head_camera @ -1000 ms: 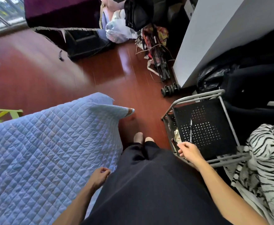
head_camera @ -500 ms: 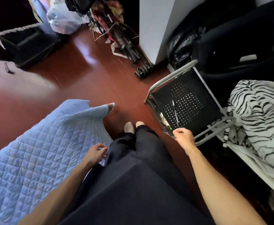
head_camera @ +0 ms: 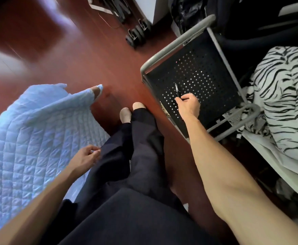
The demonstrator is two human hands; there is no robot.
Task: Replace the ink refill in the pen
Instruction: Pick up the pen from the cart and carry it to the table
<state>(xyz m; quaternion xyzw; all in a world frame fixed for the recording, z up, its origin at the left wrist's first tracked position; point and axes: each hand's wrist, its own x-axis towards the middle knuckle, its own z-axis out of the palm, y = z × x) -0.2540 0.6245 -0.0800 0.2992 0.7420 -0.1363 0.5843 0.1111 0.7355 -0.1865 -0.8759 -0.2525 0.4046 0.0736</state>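
A slim black pen lies on the perforated black top of a grey-framed cart at the right. My right hand reaches over the cart top, and its fingertips close around the pen's near end. My left hand hangs low beside my dark trousers at the edge of the quilt, its fingers loosely curled with nothing in them. No separate ink refill shows in this view.
A pale blue quilted cover fills the left. A zebra-striped blanket lies on the right beside the cart. Small black wheels and dark bags stand on the red-brown wooden floor at the back.
The view has swung right and down. My right hand has moved forward from the cart's near edge onto its top and closed on the pen's end. My left hand moved little.
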